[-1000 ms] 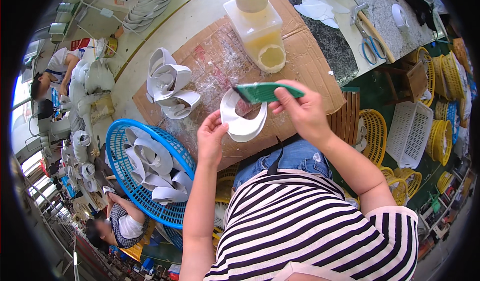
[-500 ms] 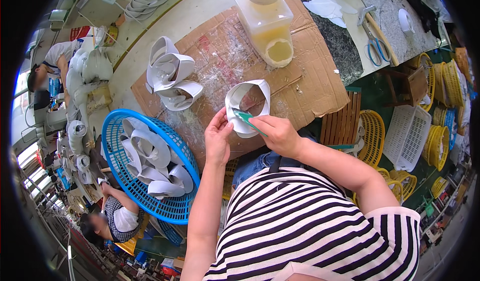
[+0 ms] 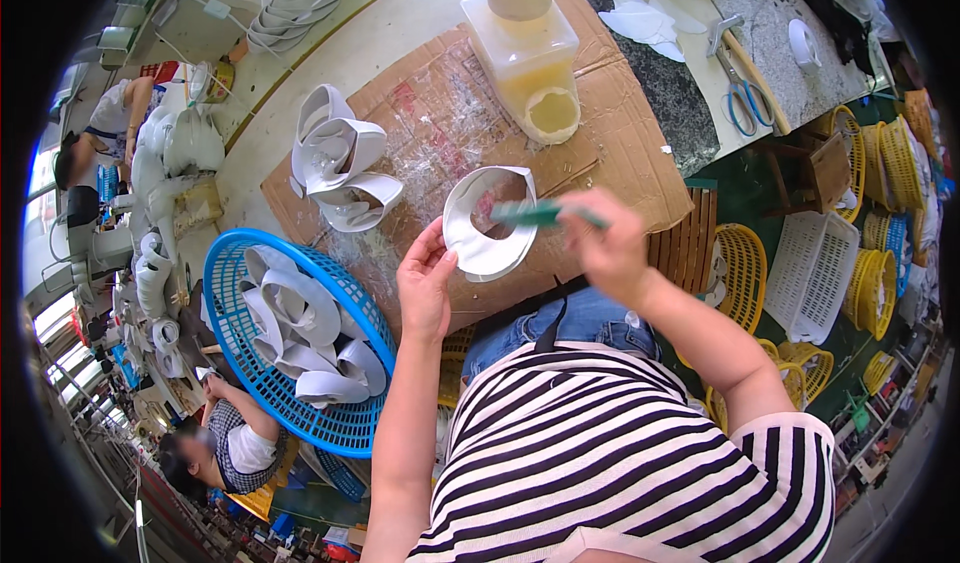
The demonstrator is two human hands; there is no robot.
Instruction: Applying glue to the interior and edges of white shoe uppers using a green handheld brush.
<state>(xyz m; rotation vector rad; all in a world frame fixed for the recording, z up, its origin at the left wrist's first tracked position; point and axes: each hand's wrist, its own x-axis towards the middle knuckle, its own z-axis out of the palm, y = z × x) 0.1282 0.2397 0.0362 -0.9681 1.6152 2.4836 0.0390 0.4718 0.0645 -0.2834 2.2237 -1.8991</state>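
My left hand pinches the lower left edge of a white shoe upper, a closed loop tilted over the near edge of the cardboard. My right hand, smeared by motion, is closed round a green brush. The brush reaches leftward to the loop's right side and opening; motion blur hides whether it touches. Beyond my left hand, several more white uppers stand bunched together on the cardboard sheet. A squarish plastic bottle with yellowish liquid stands at the cardboard's far side.
At left, a blue basket holds several white uppers. Scissors and a hammer lie far right, near a white tape roll. Yellow baskets and a white crate stand at right. Two other people are at the left.
My right hand has drawn back to the right, lifting the brush from the upper's inner left side toward its right. My left hand and the upper have shifted slightly left and tilted.
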